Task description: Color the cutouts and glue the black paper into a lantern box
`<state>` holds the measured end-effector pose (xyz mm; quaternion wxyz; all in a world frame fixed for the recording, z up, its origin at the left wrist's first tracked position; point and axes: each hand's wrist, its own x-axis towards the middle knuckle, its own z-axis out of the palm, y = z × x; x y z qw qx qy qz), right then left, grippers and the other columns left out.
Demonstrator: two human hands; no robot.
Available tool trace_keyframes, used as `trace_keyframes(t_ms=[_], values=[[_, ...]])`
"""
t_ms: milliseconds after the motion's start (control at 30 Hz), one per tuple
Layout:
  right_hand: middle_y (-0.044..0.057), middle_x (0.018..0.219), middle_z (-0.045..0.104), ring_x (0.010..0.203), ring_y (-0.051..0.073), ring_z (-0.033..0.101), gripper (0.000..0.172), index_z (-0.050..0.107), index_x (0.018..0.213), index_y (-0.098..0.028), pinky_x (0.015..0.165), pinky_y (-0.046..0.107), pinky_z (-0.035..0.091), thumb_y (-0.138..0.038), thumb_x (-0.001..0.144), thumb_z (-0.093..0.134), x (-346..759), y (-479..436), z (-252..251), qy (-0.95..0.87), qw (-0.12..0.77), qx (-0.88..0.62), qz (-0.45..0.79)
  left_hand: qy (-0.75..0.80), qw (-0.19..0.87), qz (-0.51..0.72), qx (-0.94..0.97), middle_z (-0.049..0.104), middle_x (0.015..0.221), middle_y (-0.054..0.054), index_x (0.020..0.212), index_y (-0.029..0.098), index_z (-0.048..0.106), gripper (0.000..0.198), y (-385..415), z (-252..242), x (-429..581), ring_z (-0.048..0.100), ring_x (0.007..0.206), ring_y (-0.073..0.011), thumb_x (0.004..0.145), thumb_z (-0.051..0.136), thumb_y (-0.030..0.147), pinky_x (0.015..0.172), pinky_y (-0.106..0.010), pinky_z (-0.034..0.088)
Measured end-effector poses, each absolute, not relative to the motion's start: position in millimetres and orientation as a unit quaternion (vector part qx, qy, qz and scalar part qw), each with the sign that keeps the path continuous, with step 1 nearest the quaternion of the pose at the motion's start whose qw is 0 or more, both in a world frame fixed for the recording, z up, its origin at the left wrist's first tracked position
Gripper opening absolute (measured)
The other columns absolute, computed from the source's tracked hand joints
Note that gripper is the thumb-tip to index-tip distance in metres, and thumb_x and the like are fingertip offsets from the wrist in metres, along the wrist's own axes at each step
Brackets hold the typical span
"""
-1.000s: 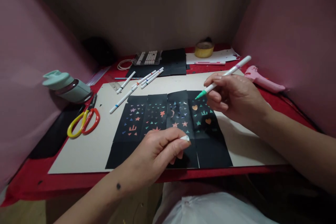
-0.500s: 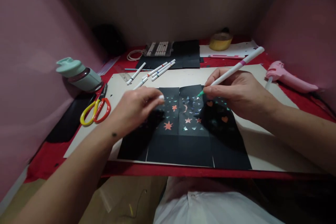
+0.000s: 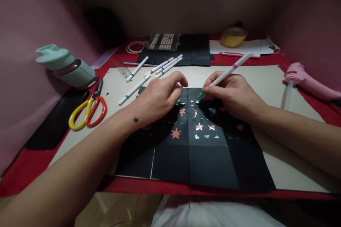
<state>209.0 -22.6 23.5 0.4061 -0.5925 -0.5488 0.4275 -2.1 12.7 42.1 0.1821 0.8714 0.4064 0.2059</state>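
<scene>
My right hand (image 3: 231,90) grips a white marker (image 3: 230,69) with a purple band, slanting down to the left. Its green tip is at the top of the black folded paper (image 3: 213,166), by small shiny triangles. My left hand (image 3: 165,94) hovers over the paper's left half, fingers curled toward the thumb; whatever lies between them is hidden. On the paper show an orange star (image 3: 176,133), two pinkish stars, a crescent (image 3: 194,113) and several shiny triangles. Shadow from both hands darkens parts of it.
Left stand scissors (image 3: 92,111) and a mint-lidded bottle (image 3: 70,67). Several capped markers (image 3: 134,89) lie behind my left hand, with a marker case (image 3: 165,42) farther back. A pink glue gun (image 3: 306,79) and a yellow tape roll (image 3: 233,39) are at right.
My view has shifted. My left hand has moved right and up across the paper, and the white cap in its fingers no longer shows. The marker tip has come slightly left.
</scene>
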Motion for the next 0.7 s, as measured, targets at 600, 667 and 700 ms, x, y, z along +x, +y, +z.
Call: trace_keyframes(t_ms=[600,667,700], values=[[-0.002,0.060,0.063,0.055,0.010,0.052,0.018,0.062,0.063,-0.020,0.045,0.023,0.035,-0.010,0.076,0.071,201.6,-19.1,16.4,-0.672,0.395,-0.510,0.363,0.319,-0.002,0.111,0.941,0.071,0.077,-0.001,0.102,0.017,0.072,0.018,-11.3,9.8,-10.8,0.069,0.066,-0.0186,0.098,0.056,0.023,0.051,-0.029,0.038],[-0.002,0.060,0.062,0.055,0.009,0.052,0.018,0.062,0.064,-0.019,0.046,0.023,0.035,-0.010,0.076,0.071,201.4,-19.2,16.5,-0.687,0.389,-0.503,0.351,0.310,-0.001,0.106,0.945,0.068,0.073,-0.001,0.102,0.017,0.072,0.019,-11.5,10.3,-11.8,0.067,0.064,-0.0186,0.099,0.054,0.023,0.050,-0.030,0.036],[-0.003,0.060,0.062,0.055,0.009,0.051,0.018,0.062,0.065,-0.019,0.046,0.023,0.034,-0.010,0.077,0.071,201.3,-19.1,16.6,-0.693,0.387,-0.500,0.347,0.305,0.001,0.106,0.946,0.067,0.073,0.000,0.102,0.017,0.072,0.020,-11.5,10.4,-12.3,0.066,0.063,-0.0184,0.099,0.053,0.023,0.050,-0.030,0.035]])
